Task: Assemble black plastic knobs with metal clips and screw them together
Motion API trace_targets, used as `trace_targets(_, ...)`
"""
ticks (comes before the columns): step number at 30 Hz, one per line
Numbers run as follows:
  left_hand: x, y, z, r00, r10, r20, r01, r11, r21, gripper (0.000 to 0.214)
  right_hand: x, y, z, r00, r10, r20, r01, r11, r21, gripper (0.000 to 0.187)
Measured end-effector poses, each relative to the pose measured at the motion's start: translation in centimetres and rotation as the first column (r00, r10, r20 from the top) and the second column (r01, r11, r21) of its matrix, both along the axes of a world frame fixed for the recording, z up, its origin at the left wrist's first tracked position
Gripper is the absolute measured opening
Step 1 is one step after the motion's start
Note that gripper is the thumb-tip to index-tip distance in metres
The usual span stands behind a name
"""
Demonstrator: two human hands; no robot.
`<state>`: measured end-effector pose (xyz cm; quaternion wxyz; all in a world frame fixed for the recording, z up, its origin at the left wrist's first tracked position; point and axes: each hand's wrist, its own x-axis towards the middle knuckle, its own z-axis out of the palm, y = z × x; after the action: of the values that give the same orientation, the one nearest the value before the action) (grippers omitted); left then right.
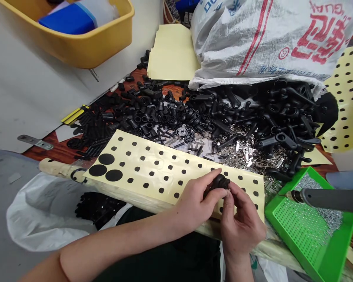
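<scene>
My left hand [194,201] and my right hand [242,217] meet over the near edge of a pale yellow sheet [153,168] dotted with black round stickers. Both are closed on one small round black plastic part [219,182], the left wrapping it from the left, the right pinching it from the right with fingertips. The part is mostly hidden by my fingers. The sheet lies over a pale rolled edge at the table front.
A big heap of black plastic parts [253,113] and small metal pieces [247,152] covers the table. A green mesh tray [308,227] with small screws sits at right, a grey tool [329,197] across it. Woven sack [267,35], yellow tub [85,43], white bag with black parts [97,207].
</scene>
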<state>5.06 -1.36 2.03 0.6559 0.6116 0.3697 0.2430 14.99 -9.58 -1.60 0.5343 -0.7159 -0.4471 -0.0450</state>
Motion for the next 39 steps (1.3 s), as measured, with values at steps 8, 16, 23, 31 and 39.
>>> trace_targets(8,-0.5,-0.3,0.1,1.0,-0.003,0.021,-0.002,0.972,0.236,0.04,1.9,-0.4,1.4,0.813,0.225,-0.537,-0.232,0.971,0.054,0.021)
trace_targets(16,-0.9,-0.8,0.4,0.996,-0.088,-0.011,0.084,0.903,0.421,0.037,4.0,0.0,1.1,0.679,0.336,-0.652,-0.416,0.909,0.036,0.022)
trace_targets(23,-1.0,-1.3,0.4,0.996,-0.081,-0.024,0.081,0.847,0.525,0.039,3.7,0.0,1.1,0.655,0.308,-0.69,-0.391,0.92,0.039,0.021)
trace_targets(31,-0.7,-1.7,-0.1,0.997,-0.057,0.06,0.012,0.811,0.584,0.036,3.3,0.0,1.3,0.605,0.312,-0.733,-0.399,0.915,0.06,0.018)
trace_targets(39,-1.1,-0.4,0.4,0.953,-0.082,0.293,0.113,0.989,-0.092,0.026,1.7,0.2,4.6,0.709,0.165,-0.685,-0.344,0.93,-0.132,0.02)
